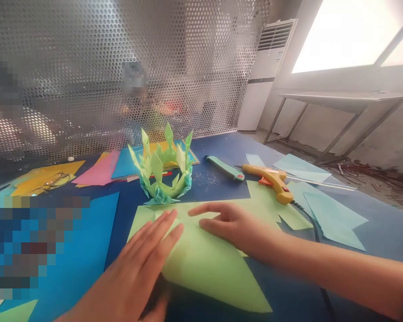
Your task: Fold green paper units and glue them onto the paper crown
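While a green-and-teal folded-paper crown [157, 172] stands just beyond the curled light-green paper sheet [208, 264], a yellow plastic glue gun [272, 175] lies to the crown's right on the dark-blue surface [218, 190], before a perforated metal panel [195, 49]. Both hands are loose at the sheet: left hand [130, 270] with fingers outstretched, right hand [235, 223] arched, thumb and forefinger parted.

The left hand [130, 268], cut off at the bottom edge, hides part of the green paper [211, 268]; the right edge cuts the right forearm [339, 264]; pixelation masks part of the blue sheet [94, 237]; shapes [173, 106] across the perforated panel [215, 36] blur
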Motion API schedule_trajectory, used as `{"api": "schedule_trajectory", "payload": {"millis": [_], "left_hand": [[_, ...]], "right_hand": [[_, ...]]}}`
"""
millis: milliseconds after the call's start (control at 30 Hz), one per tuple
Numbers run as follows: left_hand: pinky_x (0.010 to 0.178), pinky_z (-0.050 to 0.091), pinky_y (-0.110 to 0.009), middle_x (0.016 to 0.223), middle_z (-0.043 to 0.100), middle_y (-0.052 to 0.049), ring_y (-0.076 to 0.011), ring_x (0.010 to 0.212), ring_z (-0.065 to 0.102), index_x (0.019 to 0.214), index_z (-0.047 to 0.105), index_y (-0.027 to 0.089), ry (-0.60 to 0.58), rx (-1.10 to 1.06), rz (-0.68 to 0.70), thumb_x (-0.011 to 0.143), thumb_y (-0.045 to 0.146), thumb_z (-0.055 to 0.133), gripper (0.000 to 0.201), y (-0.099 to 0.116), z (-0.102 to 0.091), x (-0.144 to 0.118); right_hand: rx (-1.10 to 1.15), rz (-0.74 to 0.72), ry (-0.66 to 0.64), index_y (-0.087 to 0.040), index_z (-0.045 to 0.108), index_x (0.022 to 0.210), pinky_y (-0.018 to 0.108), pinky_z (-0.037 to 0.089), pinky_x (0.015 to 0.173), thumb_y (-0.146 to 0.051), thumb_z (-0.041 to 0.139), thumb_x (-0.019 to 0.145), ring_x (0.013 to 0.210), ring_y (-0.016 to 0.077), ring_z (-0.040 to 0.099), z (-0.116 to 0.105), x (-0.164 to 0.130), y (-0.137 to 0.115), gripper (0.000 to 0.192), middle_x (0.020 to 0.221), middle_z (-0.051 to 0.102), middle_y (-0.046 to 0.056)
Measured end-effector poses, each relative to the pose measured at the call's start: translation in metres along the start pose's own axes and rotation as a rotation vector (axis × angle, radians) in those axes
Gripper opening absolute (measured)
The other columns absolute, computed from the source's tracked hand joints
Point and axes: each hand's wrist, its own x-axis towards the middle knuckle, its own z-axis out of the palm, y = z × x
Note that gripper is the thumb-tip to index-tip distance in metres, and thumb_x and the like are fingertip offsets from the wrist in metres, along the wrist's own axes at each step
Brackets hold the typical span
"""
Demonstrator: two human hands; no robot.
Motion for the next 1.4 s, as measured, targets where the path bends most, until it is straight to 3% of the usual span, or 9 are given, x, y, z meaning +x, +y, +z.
{"api": "schedule_trajectory", "payload": {"millis": [233,367,567,700,800,933,1067,1233,1400], "left_hand": [[0.114,0.037,-0.052,0.165,0.028,-0.013,-0.0313,0.15,0.026,0.158,0.009,0.018,0.009,-0.2,0.098,0.075,0.01,0.054,0.095,-0.009,0.032,0.031],[0.119,0.032,-0.041,0.163,0.035,-0.004,-0.0206,0.149,0.031,0.158,0.01,0.024,0.045,-0.366,0.144,0.075,0.007,0.047,0.093,-0.015,0.041,0.032],[0.117,0.033,-0.04,0.155,0.048,0.001,-0.0199,0.142,0.043,0.158,0.015,0.033,0.099,-0.443,0.056,0.091,0.028,0.051,0.076,-0.024,0.053,0.027],[0.117,0.03,-0.045,0.156,0.043,0.002,-0.0259,0.144,0.039,0.149,0.043,0.032,0.061,-0.354,0.109,0.083,0.049,0.063,0.071,-0.026,0.055,0.027],[0.114,0.036,-0.045,0.153,0.046,-0.001,-0.0273,0.141,0.042,0.142,0.055,0.025,0.018,-0.257,0.08,0.083,0.037,0.061,0.061,-0.024,0.05,0.029],[0.112,0.042,-0.044,0.149,0.05,0.001,-0.0265,0.139,0.046,0.136,0.062,0.027,0.039,-0.153,0.034,0.077,0.018,0.058,0.06,-0.02,0.048,0.031],[0.112,0.045,-0.042,0.149,0.053,0.002,-0.0249,0.14,0.047,0.133,0.063,0.03,0.044,-0.169,-0.002,0.077,0.019,0.055,0.058,-0.02,0.05,0.029],[0.109,0.048,-0.037,0.148,0.058,-0.004,-0.0229,0.135,0.054,0.149,0.036,0.023,0.115,-0.304,-0.063,0.083,0.032,0.052,0.069,-0.023,0.047,0.026],[0.103,0.052,-0.044,0.13,0.073,-0.004,-0.0303,0.124,0.064,0.09,0.066,0.026,0.107,-0.461,-0.157,0.083,0.038,0.057,0.017,-0.022,0.042,0.028]], "right_hand": [[-0.098,-0.185,-0.023,-0.015,0.074,0.087,0.02,0.021,0.045,-0.023,0.066,0.08,0.049,0.0074,0.028,-0.008,0.013,0.014,0.014,0.05,0.039,-0.009],[-0.076,-0.147,-0.065,-0.014,0.072,0.09,0.02,0.02,0.042,-0.031,0.061,0.087,0.047,0.0074,0.027,-0.017,0.016,0.019,0.02,0.051,0.035,-0.01],[0.007,-0.115,-0.187,-0.019,0.072,0.106,0.027,0.052,0.073,-0.04,0.05,0.097,0.079,0.0158,0.064,-0.024,0.013,0.013,0.031,0.089,0.071,0.002],[-0.333,-0.328,-0.166,-0.022,0.071,0.112,0.03,0.052,0.08,-0.026,0.044,0.099,0.09,0.0196,0.067,-0.027,0.004,0.006,0.031,0.1,0.074,0.004],[-0.59,-0.612,-0.19,-0.021,0.066,0.12,0.03,0.05,0.072,-0.009,0.047,0.086,0.08,0.019,0.065,-0.031,-0.002,0.003,0.041,0.092,0.071,0.005],[-0.746,-0.825,-0.289,-0.02,0.064,0.127,0.034,0.049,0.088,-0.007,0.055,0.07,0.096,0.0215,0.063,-0.035,-0.006,0.001,0.059,0.109,0.065,0.008],[-0.795,-0.859,-0.27,-0.018,0.067,0.123,0.035,0.048,0.091,-0.012,0.067,0.071,0.1,0.0226,0.061,-0.035,-0.005,0.005,0.053,0.113,0.063,0.011],[-0.685,-0.761,-0.288,-0.012,0.072,0.105,0.025,0.051,0.078,0.005,0.054,0.079,0.084,0.0168,0.062,-0.037,0.001,0.008,0.036,0.093,0.07,0.008],[-0.581,-0.56,-0.356,-0.014,0.074,0.091,0.022,0.052,0.07,-0.006,0.059,0.09,0.077,0.015,0.067,-0.04,0.003,0.001,0.017,0.086,0.07,0.006]]}}
